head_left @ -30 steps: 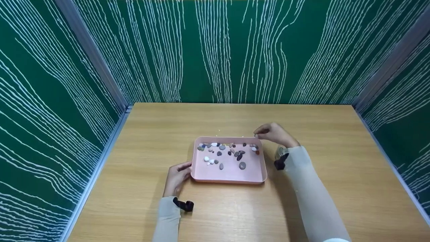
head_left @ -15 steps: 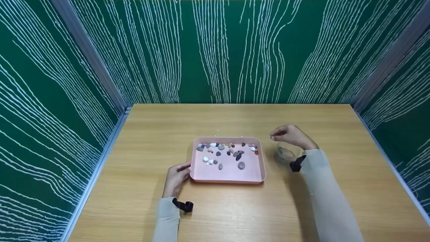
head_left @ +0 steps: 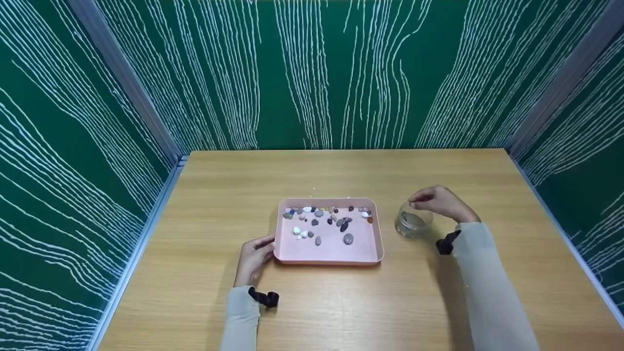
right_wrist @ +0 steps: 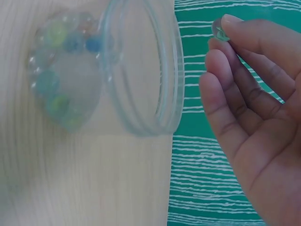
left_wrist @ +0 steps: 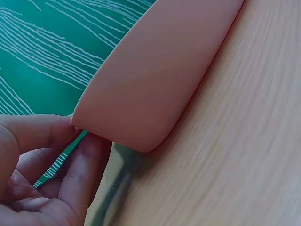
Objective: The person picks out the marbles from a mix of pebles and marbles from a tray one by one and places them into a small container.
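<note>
My left hand (head_left: 252, 261) grips the left side of a pink tray (head_left: 331, 255). In the left wrist view, its fingertips pinch the tray's rim at the corner. Several pebbles, among them a large grey pebble (head_left: 348, 239) and white pebbles (head_left: 297, 230), lie scattered inside the tray. A clear glass marble (right_wrist: 219, 29) with green in it is pinched between thumb and fingertip of my right hand (head_left: 441, 202). This hand is above the rim of a clear round jar (head_left: 412, 226). Blue and green marbles (right_wrist: 47, 84) sit at the bottom of the jar.
The wooden table (head_left: 331, 312) carries the tray in the middle and the jar to its right. A few tiny pale bits lie behind the tray. Green walls (head_left: 273, 73) with white lines stand at the back and both sides.
My right hand has moved right, from the tray's far right corner to above the jar, bringing the marble along. The left hand stays on the tray.
</note>
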Motion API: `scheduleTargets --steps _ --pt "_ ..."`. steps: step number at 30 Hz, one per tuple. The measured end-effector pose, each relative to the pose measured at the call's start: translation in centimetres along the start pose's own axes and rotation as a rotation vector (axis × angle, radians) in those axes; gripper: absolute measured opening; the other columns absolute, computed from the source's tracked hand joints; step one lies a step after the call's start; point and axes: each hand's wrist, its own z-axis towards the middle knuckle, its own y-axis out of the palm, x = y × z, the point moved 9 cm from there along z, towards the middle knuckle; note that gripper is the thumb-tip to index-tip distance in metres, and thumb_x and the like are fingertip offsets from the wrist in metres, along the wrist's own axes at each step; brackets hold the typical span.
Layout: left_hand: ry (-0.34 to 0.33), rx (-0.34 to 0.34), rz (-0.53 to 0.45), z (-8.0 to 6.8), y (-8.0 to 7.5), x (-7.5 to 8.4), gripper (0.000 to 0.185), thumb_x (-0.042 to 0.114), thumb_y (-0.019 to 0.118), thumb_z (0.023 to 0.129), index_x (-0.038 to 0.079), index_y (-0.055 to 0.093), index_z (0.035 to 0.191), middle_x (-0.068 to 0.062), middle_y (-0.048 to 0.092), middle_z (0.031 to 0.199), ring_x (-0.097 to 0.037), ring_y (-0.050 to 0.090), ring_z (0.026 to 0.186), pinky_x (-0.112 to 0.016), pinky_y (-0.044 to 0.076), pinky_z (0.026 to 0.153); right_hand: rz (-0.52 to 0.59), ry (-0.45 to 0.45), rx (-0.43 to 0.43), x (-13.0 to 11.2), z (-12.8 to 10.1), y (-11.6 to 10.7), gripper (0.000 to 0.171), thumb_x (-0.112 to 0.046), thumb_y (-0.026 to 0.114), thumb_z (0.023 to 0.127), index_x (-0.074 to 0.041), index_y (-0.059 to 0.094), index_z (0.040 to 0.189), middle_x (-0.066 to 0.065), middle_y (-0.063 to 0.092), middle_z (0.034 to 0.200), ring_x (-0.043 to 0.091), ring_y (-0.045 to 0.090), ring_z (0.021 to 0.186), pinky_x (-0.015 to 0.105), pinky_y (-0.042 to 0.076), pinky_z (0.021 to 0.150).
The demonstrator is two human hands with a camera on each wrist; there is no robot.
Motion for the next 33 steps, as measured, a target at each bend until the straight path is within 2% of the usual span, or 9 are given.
scheduleTargets --steps 10,18,24,33 --pt "-0.016 0.03 0.0 -0.2 -0.1 0.0 0.036 -0.009 0.057 0.085 -0.012 0.059 0.121 -0.022 0.064 0.119 -0.014 0.063 0.09 -0.022 0.056 0.076 0.011 0.028 0.008 1.9 -0.9 -0.3 0.033 -0.023 0.064 0.092 -0.002 0.065 0.118 0.018 0.064 0.121 0.029 0.058 0.109 0.054 0.044 0.103" --pt "0.011 -0.017 -0.005 -0.1 0.2 0.2 0.036 -0.009 0.058 0.086 -0.016 0.056 0.122 -0.024 0.064 0.117 -0.012 0.063 0.09 -0.021 0.055 0.077 0.004 0.023 0.007 2.4 -1.0 -0.6 0.038 -0.028 0.063 0.092 0.0 0.065 0.119 0.018 0.065 0.12 0.028 0.058 0.109 0.052 0.045 0.099" --pt "0.014 -0.007 0.001 -0.1 0.1 0.2 0.036 -0.008 0.058 0.086 -0.016 0.057 0.121 -0.024 0.064 0.117 -0.012 0.062 0.089 -0.02 0.055 0.076 0.02 0.052 0.009 2.6 -1.3 -0.8 0.039 -0.028 0.064 0.092 -0.002 0.064 0.12 0.019 0.063 0.124 0.031 0.055 0.113 0.056 0.042 0.103" --pt "0.003 -0.02 0.005 -0.3 0.2 0.4 0.037 -0.008 0.058 0.087 -0.017 0.055 0.122 -0.025 0.063 0.119 -0.011 0.062 0.088 -0.02 0.054 0.074 0.025 0.035 0.03 2.7 -1.5 -0.8 0.038 -0.028 0.065 0.091 -0.001 0.065 0.119 0.018 0.064 0.121 0.029 0.057 0.111 0.053 0.044 0.101"
